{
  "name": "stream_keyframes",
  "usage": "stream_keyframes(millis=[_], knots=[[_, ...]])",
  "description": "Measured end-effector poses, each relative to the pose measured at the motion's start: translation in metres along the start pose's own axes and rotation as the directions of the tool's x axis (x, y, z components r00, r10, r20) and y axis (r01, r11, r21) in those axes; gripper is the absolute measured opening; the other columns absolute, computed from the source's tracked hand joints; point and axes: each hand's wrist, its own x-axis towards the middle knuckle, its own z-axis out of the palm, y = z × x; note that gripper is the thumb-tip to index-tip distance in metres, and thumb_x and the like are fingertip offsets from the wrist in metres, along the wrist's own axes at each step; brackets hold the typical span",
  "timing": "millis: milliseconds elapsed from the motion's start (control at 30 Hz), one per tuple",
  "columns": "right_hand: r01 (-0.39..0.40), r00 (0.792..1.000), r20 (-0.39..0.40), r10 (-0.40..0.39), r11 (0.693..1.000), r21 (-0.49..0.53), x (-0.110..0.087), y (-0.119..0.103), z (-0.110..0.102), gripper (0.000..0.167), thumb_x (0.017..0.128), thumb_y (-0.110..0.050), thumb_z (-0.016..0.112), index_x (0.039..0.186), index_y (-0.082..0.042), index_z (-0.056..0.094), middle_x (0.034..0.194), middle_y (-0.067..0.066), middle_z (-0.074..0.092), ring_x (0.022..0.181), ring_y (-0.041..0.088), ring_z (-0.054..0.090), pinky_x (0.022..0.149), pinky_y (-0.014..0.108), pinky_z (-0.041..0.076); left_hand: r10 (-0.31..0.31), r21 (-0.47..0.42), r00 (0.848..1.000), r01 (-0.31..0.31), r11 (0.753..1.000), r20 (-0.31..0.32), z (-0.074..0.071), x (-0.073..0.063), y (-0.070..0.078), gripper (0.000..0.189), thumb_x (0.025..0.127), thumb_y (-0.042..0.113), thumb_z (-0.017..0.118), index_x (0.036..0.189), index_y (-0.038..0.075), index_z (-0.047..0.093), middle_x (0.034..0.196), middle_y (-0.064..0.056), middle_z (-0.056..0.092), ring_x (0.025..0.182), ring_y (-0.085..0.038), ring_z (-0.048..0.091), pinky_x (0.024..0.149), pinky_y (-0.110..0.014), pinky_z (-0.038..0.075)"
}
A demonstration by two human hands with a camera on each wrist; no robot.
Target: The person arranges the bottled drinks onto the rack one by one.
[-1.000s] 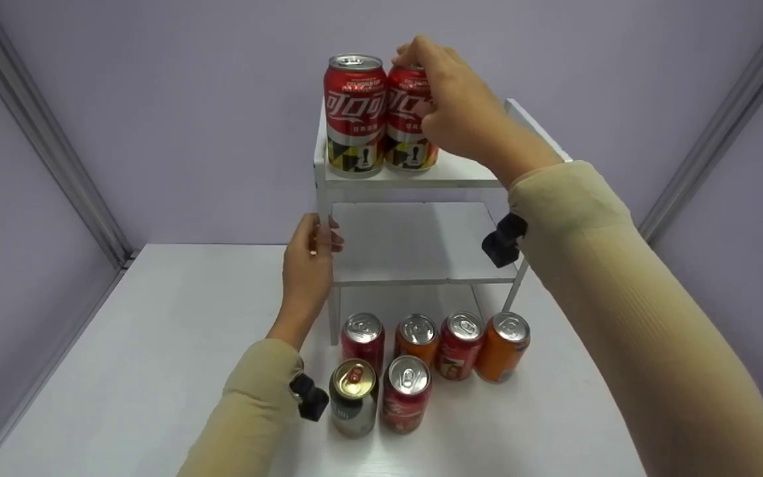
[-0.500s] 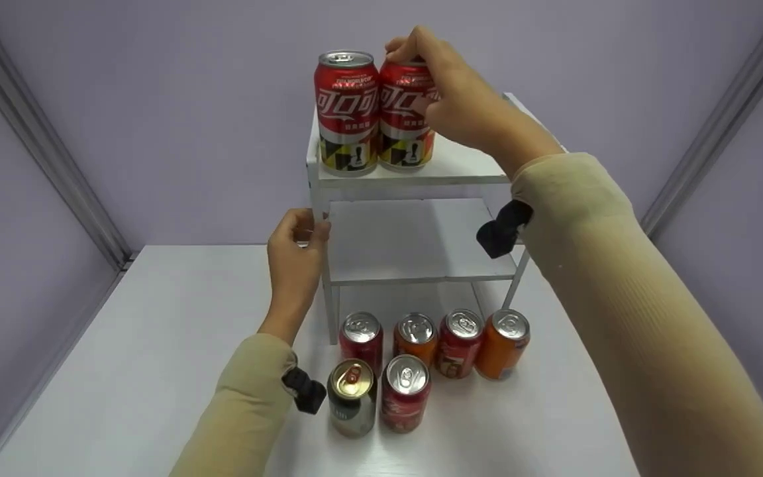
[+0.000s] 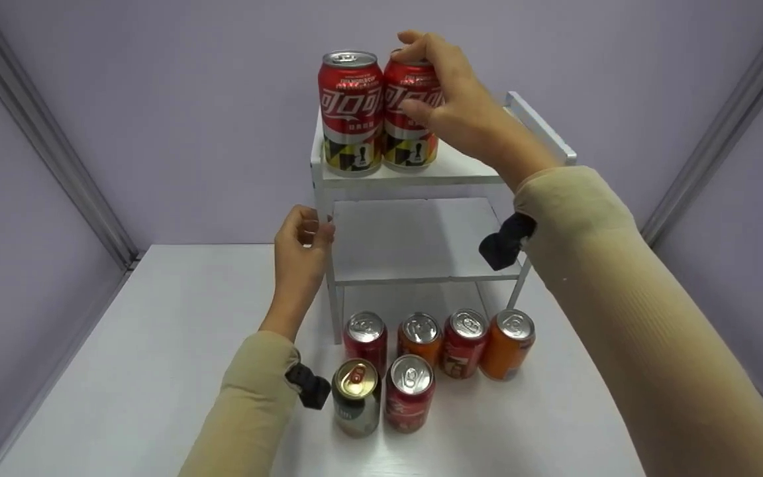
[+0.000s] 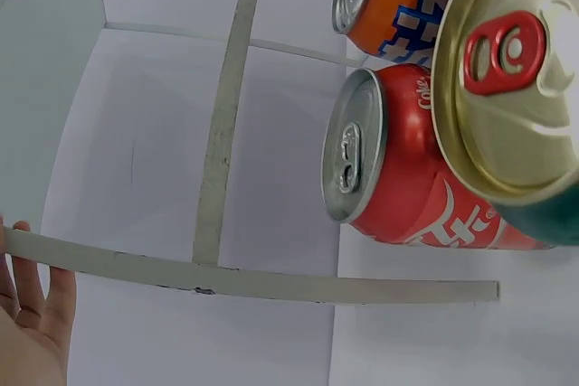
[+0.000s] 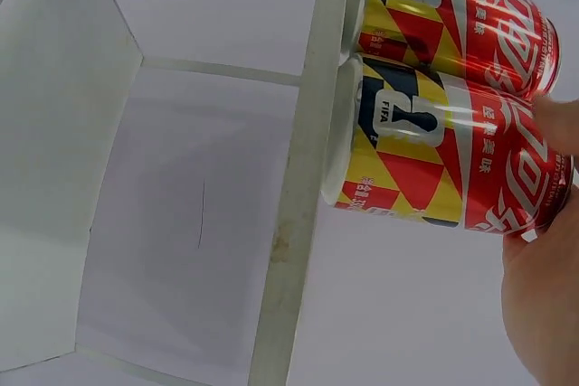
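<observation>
Two red cola cans stand side by side at the left of the white rack's top shelf [image 3: 467, 165]: a left can [image 3: 351, 112] and a right can [image 3: 410, 132]. My right hand [image 3: 464, 99] is over the right can, its fingers spread above the lid and its thumb extended before the label. In the right wrist view, the thumb [image 5: 556, 122] overlaps that can's upper end. My left hand [image 3: 299, 255] holds the rack's front left post [image 3: 330, 265]. The left wrist view has its fingers [image 4: 56, 309] behind the post.
Below, several cans stand before the rack: a dark can with a gold lid [image 3: 356, 397], red cans such as the front one [image 3: 409, 394], and orange cans, one at the right end [image 3: 506, 344]. The middle shelf [image 3: 414, 238] lies between. Walls enclose the white table [image 3: 156, 344].
My right hand has loosened: its fingers have lifted and spread at the lid, and its thumb has straightened. Both top cans stay upright beside each other. My left hand has shifted slightly at the post.
</observation>
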Motion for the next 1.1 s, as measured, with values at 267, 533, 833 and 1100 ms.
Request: stream_keyframes(millis=[267,533,833,1100], knots=[[0.212,0.959,-0.176,-0.222,0.974,-0.074,-0.015,0.023,0.010,0.049,0.100,-0.028,0.055,0.145,-0.010,0.046,0.161,0.004,0.025,0.147,0.013,0.014,0.117,0.034,0.013,0.012,0.016,1.000,-0.012,1.000,-0.012,0.004,0.000,0.000,0.010,0.098,0.009,0.062,0.104,0.006,0.055,0.096,-0.009,0.061,0.088,-0.021,0.059,0.074,-0.031,0.047],[0.370,0.848,-0.340,-0.407,0.913,-0.170,-0.043,0.040,0.019,0.044,0.098,-0.007,0.058,0.141,-0.002,0.050,0.152,0.010,0.042,0.142,0.015,0.033,0.117,0.032,0.022,0.012,0.104,1.000,-0.010,0.994,-0.016,0.005,-0.001,-0.002,0.015,0.100,0.021,0.059,0.111,0.010,0.056,0.098,-0.006,0.060,0.090,-0.019,0.057,0.073,-0.034,0.046],[0.392,0.856,-0.329,-0.399,0.915,-0.092,-0.092,0.056,0.035,0.040,0.093,0.006,0.058,0.132,-0.002,0.058,0.138,0.011,0.056,0.131,0.023,0.046,0.108,0.040,0.035,0.054,0.190,0.997,-0.043,0.981,-0.053,0.009,0.000,-0.003,0.022,0.098,0.027,0.060,0.112,0.010,0.057,0.098,-0.007,0.061,0.090,-0.022,0.059,0.070,-0.038,0.047],[0.323,0.926,-0.180,-0.333,0.943,-0.081,-0.147,0.084,0.052,0.040,0.092,0.008,0.061,0.130,-0.002,0.058,0.133,0.007,0.059,0.126,0.025,0.051,0.105,0.037,0.039,0.060,0.186,0.996,-0.048,0.981,-0.064,0.012,-0.001,-0.004,0.020,0.098,0.026,0.060,0.110,0.010,0.058,0.094,-0.006,0.061,0.087,-0.021,0.059,0.068,-0.038,0.047]])
